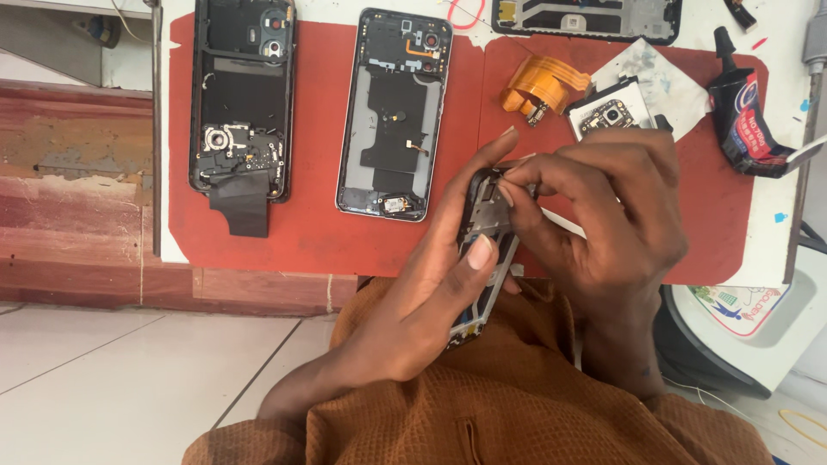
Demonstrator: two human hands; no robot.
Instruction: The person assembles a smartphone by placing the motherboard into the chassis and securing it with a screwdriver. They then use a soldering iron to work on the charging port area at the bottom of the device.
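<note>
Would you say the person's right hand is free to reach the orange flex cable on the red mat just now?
Probably not at once: the right hand is pinching a part on the opened phone held by the left hand. The orange flex cable lies uncovered just beyond.

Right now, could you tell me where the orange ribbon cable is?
In the head view, the orange ribbon cable lies upper right on the red mat, beside the small camera board.

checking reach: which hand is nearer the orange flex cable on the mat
Right. The right hand sits just below the orange flex cable; the left hand is lower, holding the phone frame.
</note>
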